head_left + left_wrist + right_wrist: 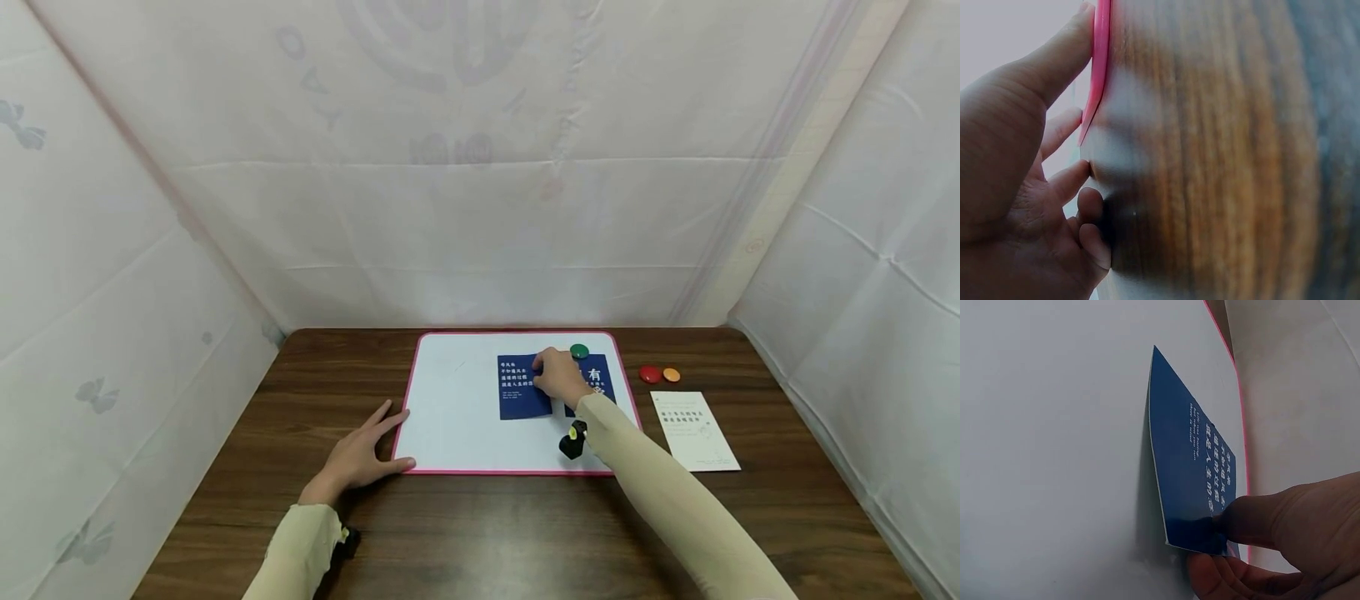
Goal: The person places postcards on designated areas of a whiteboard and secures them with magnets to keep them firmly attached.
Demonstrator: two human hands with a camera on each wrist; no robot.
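The white board (pixel 461 417), edged in pink, is steadied at its near left corner by the left hand (pixel 362 457), which is laid flat on the wooden table (pixel 480 533) with fingers spread and straight and the thumb set against the pink rim, so that nothing is gripped and the board is likely kept from sliding. A blue card (pixel 519 387) printed with white text is lying on the board's right half and is pinched at its upper right corner by the right hand (pixel 558 375); in the right wrist view the thumb (pixel 1260 519) is seen pressed on the card's face with the fingers curled beneath the lifted edge. A second blue card (pixel 600 375) is partly hidden just beside it, under a green magnet (pixel 579 351). Red (pixel 649 373) and orange (pixel 671 375) magnets and a white card (pixel 693 431) are left on the table to the right of the board. The table is enclosed by pale fabric walls (pixel 480 167).
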